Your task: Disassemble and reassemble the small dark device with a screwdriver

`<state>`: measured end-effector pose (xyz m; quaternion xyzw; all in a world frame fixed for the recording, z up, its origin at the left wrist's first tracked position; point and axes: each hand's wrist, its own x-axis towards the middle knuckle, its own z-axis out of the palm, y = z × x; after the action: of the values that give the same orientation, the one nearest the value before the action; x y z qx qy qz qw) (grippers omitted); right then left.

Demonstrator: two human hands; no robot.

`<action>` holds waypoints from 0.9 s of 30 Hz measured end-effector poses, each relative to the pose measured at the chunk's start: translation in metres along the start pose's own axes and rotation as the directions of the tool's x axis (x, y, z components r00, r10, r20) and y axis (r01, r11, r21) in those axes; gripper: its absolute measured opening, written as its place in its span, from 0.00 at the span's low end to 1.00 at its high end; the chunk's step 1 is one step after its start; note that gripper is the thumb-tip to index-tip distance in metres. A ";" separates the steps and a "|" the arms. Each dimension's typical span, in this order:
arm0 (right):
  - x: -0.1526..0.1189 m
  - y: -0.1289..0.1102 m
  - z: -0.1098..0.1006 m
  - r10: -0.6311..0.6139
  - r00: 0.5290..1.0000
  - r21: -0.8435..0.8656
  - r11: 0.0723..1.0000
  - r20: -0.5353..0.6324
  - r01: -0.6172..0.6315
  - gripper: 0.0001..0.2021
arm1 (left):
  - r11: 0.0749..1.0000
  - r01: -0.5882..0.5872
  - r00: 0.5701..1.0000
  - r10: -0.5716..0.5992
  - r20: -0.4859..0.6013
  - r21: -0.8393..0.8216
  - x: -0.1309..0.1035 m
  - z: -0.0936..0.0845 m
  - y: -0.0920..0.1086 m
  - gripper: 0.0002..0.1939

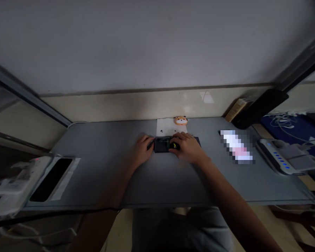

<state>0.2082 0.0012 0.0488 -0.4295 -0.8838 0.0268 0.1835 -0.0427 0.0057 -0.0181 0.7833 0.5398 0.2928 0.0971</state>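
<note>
A flat black device [161, 145] with green parts showing lies near the middle of the grey table. My left hand [143, 148] is at its left end, fingers curled around a small dark object [150, 144] that I cannot make out. Over the right part of the device is my right hand [187, 147], its fingers bent round a black piece with yellow marks [174, 145]. Behind the device lies a white paper sheet [164, 126] with tiny dark bits on it. An orange animal-faced case [181, 120] rests at the sheet's back right.
A dark phone [51, 180] and a white power strip [34, 176] are at the left. A lit, blurred-out screen [236, 147] lies to the right, beside a grey power strip [277, 157]. A long black case [261, 108] leans at the back right, with cables beyond.
</note>
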 end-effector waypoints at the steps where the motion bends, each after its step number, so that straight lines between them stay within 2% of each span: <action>1: -0.001 -0.001 0.003 -0.006 1.000 0.016 1.000 0.008 0.006 0.10 | 1.000 -0.011 1.000 0.011 -0.004 -0.002 0.000 0.000 -0.001 0.12; 10: -0.003 0.004 0.011 -0.018 1.000 0.103 0.995 -0.002 0.018 0.11 | 0.998 -0.069 0.998 0.069 -0.006 -0.008 -0.001 0.002 -0.002 0.13; 15: -0.006 0.005 0.011 -0.038 0.997 0.091 0.995 0.060 0.032 0.12 | 0.995 -0.095 0.995 0.095 0.014 -0.001 -0.002 -0.001 -0.001 0.13; 20: -0.009 0.006 0.008 -0.055 0.996 0.097 0.994 0.065 0.048 0.14 | 0.997 -0.071 0.997 0.071 0.001 0.006 -0.003 0.001 0.001 0.12; 22: -0.011 0.008 0.004 -0.061 0.998 0.137 0.989 -0.029 0.065 0.12 | 0.998 -0.055 0.998 0.055 -0.015 0.003 -0.003 -0.001 0.003 0.12; 24: -0.012 0.011 -0.003 -0.042 0.978 0.206 0.975 -0.203 0.084 0.09 | 0.999 -0.047 0.998 0.047 -0.044 -0.010 -0.001 -0.007 0.008 0.12; 25: -0.014 0.013 -0.007 -0.002 0.950 0.246 0.966 -0.312 0.083 0.08 | 0.998 -0.052 0.997 0.051 -0.060 -0.018 0.001 -0.010 0.012 0.13; 26: -0.015 0.014 -0.012 0.062 0.902 0.290 0.955 -0.427 0.071 0.08 | 0.997 -0.066 0.995 0.064 -0.072 -0.025 0.003 -0.014 0.016 0.13; 27: -0.016 0.016 -0.016 0.151 0.830 0.337 0.940 -0.537 0.047 0.09 | 0.996 -0.089 0.994 0.086 -0.073 -0.029 0.006 -0.017 0.021 0.14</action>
<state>0.2346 -0.0028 0.0553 -0.4051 -0.7620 0.0563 0.5020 -0.0344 0.0006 0.0074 0.7935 0.5032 0.3333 0.0775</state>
